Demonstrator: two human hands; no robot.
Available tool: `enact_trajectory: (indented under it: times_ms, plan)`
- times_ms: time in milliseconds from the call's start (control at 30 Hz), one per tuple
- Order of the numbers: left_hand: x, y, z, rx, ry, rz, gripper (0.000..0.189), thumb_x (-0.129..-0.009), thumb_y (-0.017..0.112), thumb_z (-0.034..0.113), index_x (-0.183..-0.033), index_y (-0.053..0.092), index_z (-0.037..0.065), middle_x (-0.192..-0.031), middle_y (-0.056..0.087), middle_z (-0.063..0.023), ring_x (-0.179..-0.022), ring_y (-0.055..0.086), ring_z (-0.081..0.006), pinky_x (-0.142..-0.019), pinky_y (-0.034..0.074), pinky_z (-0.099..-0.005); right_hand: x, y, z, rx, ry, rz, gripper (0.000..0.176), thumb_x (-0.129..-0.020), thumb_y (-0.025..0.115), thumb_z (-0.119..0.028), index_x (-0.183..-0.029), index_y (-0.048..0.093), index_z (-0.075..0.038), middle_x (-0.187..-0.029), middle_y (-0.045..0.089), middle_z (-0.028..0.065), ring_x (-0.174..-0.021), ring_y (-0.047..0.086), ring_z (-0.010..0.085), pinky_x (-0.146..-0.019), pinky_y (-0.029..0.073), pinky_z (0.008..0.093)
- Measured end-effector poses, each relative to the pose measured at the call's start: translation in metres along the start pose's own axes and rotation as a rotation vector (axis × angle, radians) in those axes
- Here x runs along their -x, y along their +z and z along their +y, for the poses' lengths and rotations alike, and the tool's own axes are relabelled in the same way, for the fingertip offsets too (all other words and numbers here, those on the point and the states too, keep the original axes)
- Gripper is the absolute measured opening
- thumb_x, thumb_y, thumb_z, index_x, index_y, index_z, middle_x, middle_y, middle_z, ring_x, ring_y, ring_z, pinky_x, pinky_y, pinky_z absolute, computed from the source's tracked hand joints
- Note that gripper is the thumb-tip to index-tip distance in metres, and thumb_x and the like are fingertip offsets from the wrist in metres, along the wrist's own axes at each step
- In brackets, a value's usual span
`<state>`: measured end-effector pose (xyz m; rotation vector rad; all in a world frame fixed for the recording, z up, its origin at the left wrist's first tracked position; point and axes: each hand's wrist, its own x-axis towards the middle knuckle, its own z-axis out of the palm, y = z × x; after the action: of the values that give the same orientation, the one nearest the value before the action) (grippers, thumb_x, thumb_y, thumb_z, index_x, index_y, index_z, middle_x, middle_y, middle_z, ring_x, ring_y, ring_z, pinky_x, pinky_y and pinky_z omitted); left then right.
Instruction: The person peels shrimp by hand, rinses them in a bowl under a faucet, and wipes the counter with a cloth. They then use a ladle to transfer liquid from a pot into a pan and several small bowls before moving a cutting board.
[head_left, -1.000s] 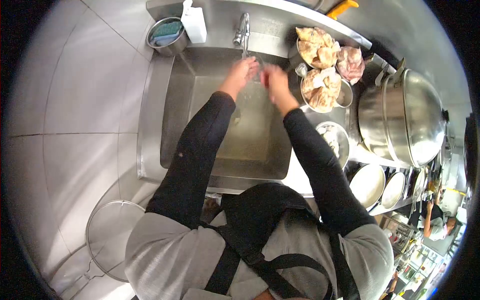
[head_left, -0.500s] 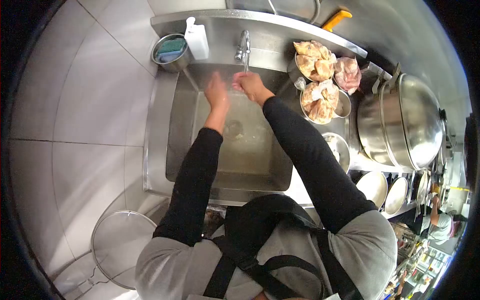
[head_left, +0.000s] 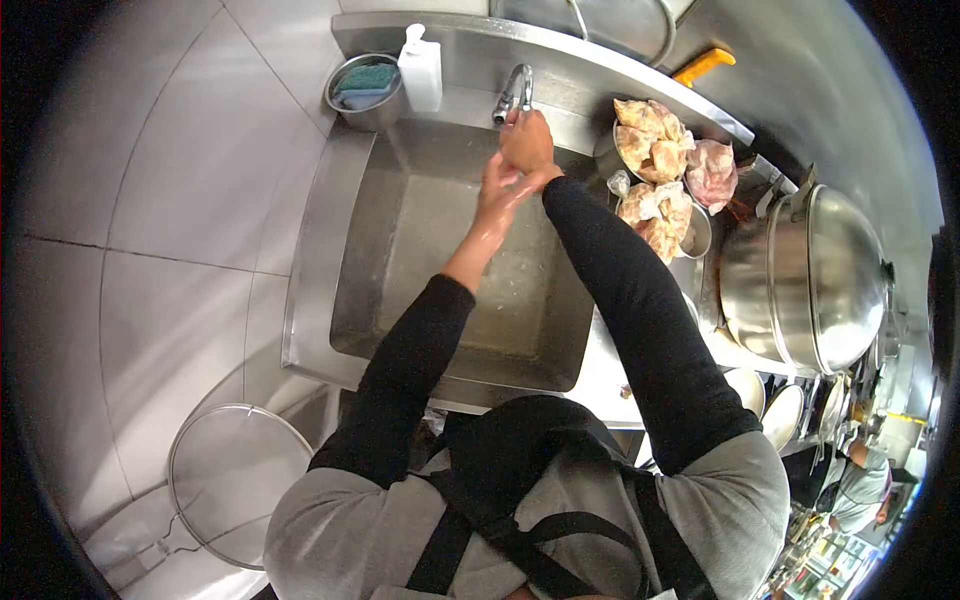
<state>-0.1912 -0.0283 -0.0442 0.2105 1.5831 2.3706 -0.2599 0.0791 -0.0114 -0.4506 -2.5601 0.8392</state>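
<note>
Over the steel sink, my two hands meet just below the chrome faucet. My right hand is right at the spout, its back facing up and its fingers bent down out of sight. Coming from below left, my left hand grips my right wrist, and its skin glistens wet. Neither hand shows any tool or object in it. Water and small pale bits lie on the sink floor near the drain.
Behind the sink stand a metal pot with sponges and a white pump bottle. To the right are bagged pieces of raw-looking meat, a large lidded steel pot and an orange-handled tool. A round mesh strainer sits lower left.
My hands were apart, with the right in the water stream and the left blurred beside it. Now the left has moved right and holds the right wrist. The view has shifted slightly.
</note>
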Motion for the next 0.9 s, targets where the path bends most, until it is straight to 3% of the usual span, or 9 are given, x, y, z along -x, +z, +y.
enact_trajectory:
  times_ms: [167, 267, 400, 467, 533, 567, 600, 700, 900]
  plan:
    - [-0.064, 0.05, 0.017, -0.2, -0.041, 0.149, 0.043, -0.078, 0.08, 0.033, -0.1, 0.058, 0.003, -0.097, 0.061, -0.0074, -0.085, 0.058, -0.0183, -0.077, 0.048, -0.0338, 0.009, 0.0, 0.031, 0.082, 0.157, -0.376, 0.028, -0.093, 0.054, -0.031, -0.104, 0.063, -0.007, -0.109, 0.066, 0.0185, -0.097, 0.064, 0.036, -0.082, 0.052, 0.0443]
    - [-0.1, 0.054, 0.009, 0.105, -0.249, 0.16, 0.021, -0.087, 0.071, 0.023, -0.082, 0.061, 0.006, -0.072, 0.059, -0.0018, -0.062, 0.054, -0.014, -0.055, 0.044, -0.0304, 0.054, -0.024, 0.009, -1.802, 0.681, -0.167, 0.034, -0.1, 0.046, -0.037, -0.116, 0.057, -0.009, -0.117, 0.064, 0.0117, -0.097, 0.064, 0.0293, -0.082, 0.052, 0.0433]
    - [-0.135, 0.032, -0.028, 0.006, -0.355, -0.023, 0.014, -0.088, 0.069, 0.017, -0.086, 0.063, 0.005, -0.069, 0.06, -0.0039, -0.059, 0.054, -0.0137, -0.049, 0.044, -0.0297, 0.12, -0.014, 0.052, -1.569, 0.859, -0.23, 0.02, -0.1, 0.05, -0.014, -0.115, 0.056, -0.002, -0.098, 0.065, 0.0076, -0.086, 0.067, 0.0176, -0.082, 0.059, 0.0308]
    - [-0.133, 0.028, -0.02, -0.05, -0.362, -0.109, 0.012, -0.088, 0.068, 0.015, -0.087, 0.063, 0.004, -0.069, 0.06, -0.004, -0.058, 0.055, -0.0136, -0.049, 0.044, -0.0295, 0.16, 0.005, 0.088, -1.375, 1.057, -0.235, 0.016, -0.099, 0.054, -0.019, -0.105, 0.058, -0.005, -0.076, 0.059, 0.0005, -0.061, 0.057, 0.0116, -0.051, 0.049, 0.0277]
    - [-0.119, 0.039, 0.006, -0.584, -0.185, -0.183, 0.013, -0.087, 0.066, 0.016, -0.089, 0.066, 0.003, -0.068, 0.064, -0.0085, -0.058, 0.061, -0.0207, -0.051, 0.047, -0.0347, 0.182, 0.009, 0.099, -1.291, 1.124, -0.273, 0.018, -0.099, 0.056, -0.024, -0.101, 0.058, -0.006, -0.067, 0.055, -0.0021, -0.053, 0.05, 0.0099, -0.041, 0.041, 0.0271]
    - [-0.122, 0.033, -0.001, -1.044, 0.541, -0.183, 0.018, -0.087, 0.064, 0.023, -0.087, 0.067, 0.005, -0.071, 0.067, -0.013, -0.061, 0.064, -0.03, -0.053, 0.048, -0.0424, 0.186, 0.003, 0.09, -1.19, 1.21, -0.307, 0.022, -0.097, 0.057, -0.03, -0.096, 0.057, -0.009, -0.062, 0.048, -0.0037, -0.051, 0.044, 0.0094, -0.042, 0.035, 0.0264]
    - [-0.123, 0.028, -0.009, -1.043, 0.539, -0.183, 0.018, -0.087, 0.064, 0.023, -0.087, 0.067, 0.005, -0.071, 0.067, -0.013, -0.061, 0.064, -0.03, -0.053, 0.048, -0.0424, 0.188, -0.003, 0.083, -1.086, 1.296, -0.339, 0.026, -0.096, 0.059, -0.036, -0.091, 0.056, -0.011, -0.057, 0.041, -0.0053, -0.048, 0.038, 0.0089, -0.043, 0.029, 0.0257]
    - [-0.075, 0.015, 0.028, -1.493, 0.687, -0.453, 0.021, -0.085, 0.064, 0.031, -0.08, 0.068, 0.011, -0.073, 0.068, -0.0116, -0.073, 0.068, -0.0339, -0.065, 0.052, -0.0471, 0.163, 0.002, 0.077, -1.145, 1.161, -0.429, 0.026, -0.095, 0.058, -0.04, -0.089, 0.055, -0.014, -0.065, 0.043, -0.0049, -0.055, 0.041, 0.0092, -0.049, 0.032, 0.0258]
    - [-0.032, -0.097, -0.061, -1.048, 0.278, 0.183, 0.016, -0.084, 0.062, 0.016, -0.076, 0.06, 0.002, -0.076, 0.065, -0.0159, -0.074, 0.062, -0.0371, -0.068, 0.046, -0.0485, 0.052, 0.021, 0.035, -0.675, 0.295, -0.412, 0.018, -0.087, 0.065, -0.024, -0.091, 0.061, -0.007, -0.078, 0.059, 0.0058, -0.071, 0.059, 0.0215, -0.065, 0.054, 0.0406]
